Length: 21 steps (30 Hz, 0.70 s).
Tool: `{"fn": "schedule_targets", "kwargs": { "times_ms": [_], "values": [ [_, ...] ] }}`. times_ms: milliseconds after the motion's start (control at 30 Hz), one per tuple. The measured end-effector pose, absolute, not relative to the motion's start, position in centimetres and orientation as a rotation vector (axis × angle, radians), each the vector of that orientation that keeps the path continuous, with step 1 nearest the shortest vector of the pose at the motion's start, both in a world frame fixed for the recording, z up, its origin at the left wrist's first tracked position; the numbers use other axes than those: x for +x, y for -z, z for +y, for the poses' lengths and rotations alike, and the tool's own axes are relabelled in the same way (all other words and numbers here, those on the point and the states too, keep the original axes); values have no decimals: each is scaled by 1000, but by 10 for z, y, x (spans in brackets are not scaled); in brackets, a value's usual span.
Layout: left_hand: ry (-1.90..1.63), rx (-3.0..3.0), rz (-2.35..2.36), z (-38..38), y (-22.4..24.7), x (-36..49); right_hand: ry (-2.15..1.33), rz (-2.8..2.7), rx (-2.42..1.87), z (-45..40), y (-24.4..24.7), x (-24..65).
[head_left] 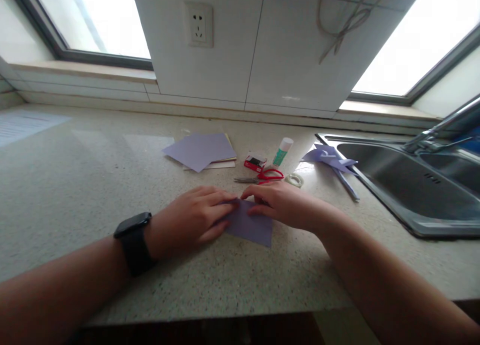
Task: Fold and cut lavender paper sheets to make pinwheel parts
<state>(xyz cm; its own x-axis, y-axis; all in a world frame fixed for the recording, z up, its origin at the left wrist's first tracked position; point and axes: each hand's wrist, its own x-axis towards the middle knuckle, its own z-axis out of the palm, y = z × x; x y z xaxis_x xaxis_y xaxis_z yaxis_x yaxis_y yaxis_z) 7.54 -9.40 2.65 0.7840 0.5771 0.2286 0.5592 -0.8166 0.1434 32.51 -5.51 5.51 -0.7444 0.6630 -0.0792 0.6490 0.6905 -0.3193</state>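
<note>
A folded sheet of purple paper (pixel 252 226) lies on the counter between my hands. My left hand (pixel 198 212), with a black watch on its wrist, is closed on the sheet's left part and hides that side. At the upper edge, the bent fingers of my right hand (pixel 275 200) pinch the paper, index finger and thumb near the fold. Just beyond my hands lie red-handled scissors (pixel 270 175), a roll of clear tape (pixel 294 180) and a small red and black box (pixel 255 162). Behind them stands a glue stick (pixel 283 151) with a white cap.
A stack of purple sheets (pixel 200 150) lies at the back. To the right, a purple paper pinwheel (pixel 330 157) on a rolled stick rests against the rim of the metal sink (pixel 397 205). A printed sheet (pixel 30 122) is at the far left. The counter's front edge (pixel 225 317) runs below my arms.
</note>
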Motion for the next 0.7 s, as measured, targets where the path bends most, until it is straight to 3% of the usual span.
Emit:
{"fn": "schedule_targets", "kwargs": {
  "times_ms": [233,700],
  "values": [
    [-378,2876,975,-95,-28,76,-364,-2797,-1051,-55,-54,327],
    [-361,2909,1010,-98,-28,80,-416,-2826,-982,-62,-57,325]
  ]
}}
